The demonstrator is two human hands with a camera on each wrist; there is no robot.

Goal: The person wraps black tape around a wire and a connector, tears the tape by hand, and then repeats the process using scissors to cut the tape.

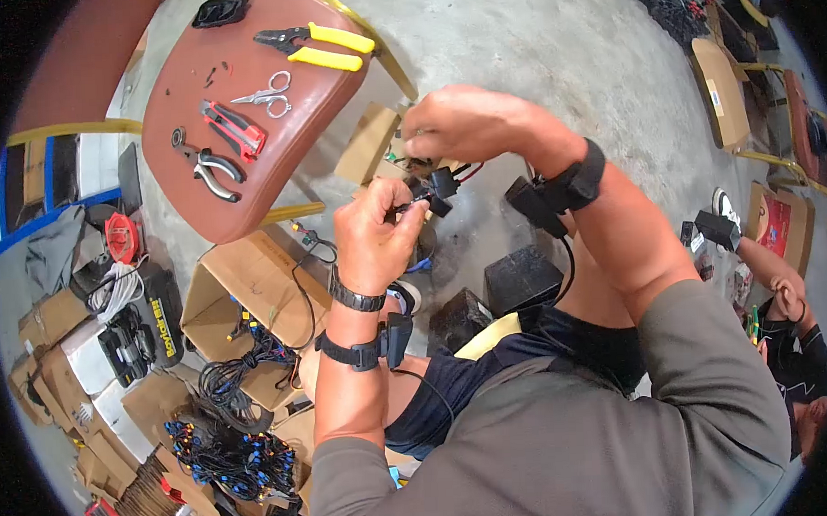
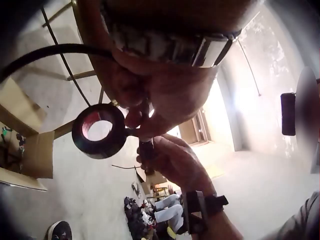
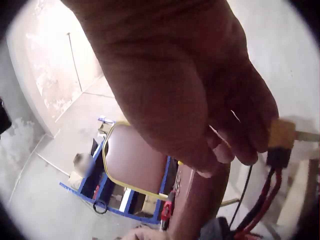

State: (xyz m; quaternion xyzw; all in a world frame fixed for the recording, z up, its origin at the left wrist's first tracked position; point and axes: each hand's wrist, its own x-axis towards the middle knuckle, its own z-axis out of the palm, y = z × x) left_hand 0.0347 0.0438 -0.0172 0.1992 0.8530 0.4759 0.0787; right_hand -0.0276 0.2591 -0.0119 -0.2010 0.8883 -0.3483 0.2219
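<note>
My left hand pinches a dark cable between thumb and fingers. Beside its fingertips in the left wrist view hangs a roll of black tape with a red core, its strip running to the fingers. Small black blocks with a red wire sit just past the left fingertips. My right hand hovers close above them, fingers loosely curled, with nothing visible between thumb and fingertips in the right wrist view. Near those fingers is a yellow connector with red and black wires.
Yellow-handled pliers, scissors, a red cutter and grey-black pliers lie on a brown chair seat. Cardboard boxes and bundled cables crowd the left floor. Another person sits at right.
</note>
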